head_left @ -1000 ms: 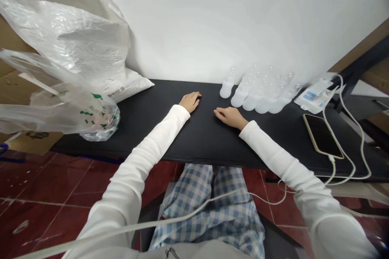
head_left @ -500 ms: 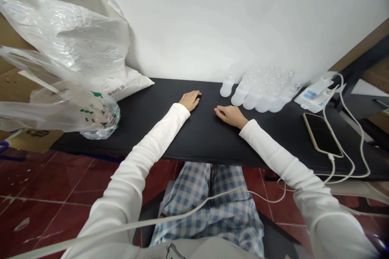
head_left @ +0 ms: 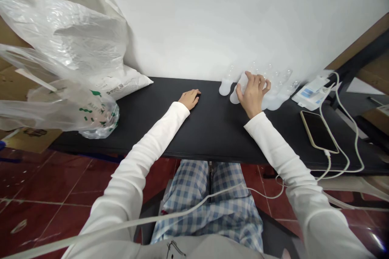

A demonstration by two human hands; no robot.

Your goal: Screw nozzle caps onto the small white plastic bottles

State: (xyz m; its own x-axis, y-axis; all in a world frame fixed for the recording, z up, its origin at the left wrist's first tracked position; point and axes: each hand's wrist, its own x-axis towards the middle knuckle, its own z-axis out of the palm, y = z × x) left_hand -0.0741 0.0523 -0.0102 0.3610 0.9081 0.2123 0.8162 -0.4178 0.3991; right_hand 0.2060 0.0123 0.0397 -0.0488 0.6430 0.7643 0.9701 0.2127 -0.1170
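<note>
A cluster of frosted white bottles (head_left: pixel 272 102) with clear, shiny upper parts stands along the wall, right of centre on the black table. My right hand (head_left: pixel 253 94) reaches in among them, thumb and fingers curled about one white bottle (head_left: pixel 243 81); the hand hides part of it. Left of that hand, one bottle (head_left: pixel 225 87) stands slightly apart. My left hand (head_left: pixel 189 98) rests palm down on the table (head_left: pixel 206 129), fingers stretched out, holding nothing.
At left stand a large white plastic sack (head_left: pixel 91 40) and a clear bag (head_left: pixel 100 115) with green print. To the right lie a phone (head_left: pixel 319 131) on a charging cable and a white-and-blue package (head_left: pixel 310 94). A white cable (head_left: pixel 182 213) crosses above my lap.
My right hand has moved forward and right from the bare tabletop to the bottles, and its fingers now curl about one. My left hand has stayed in place.
</note>
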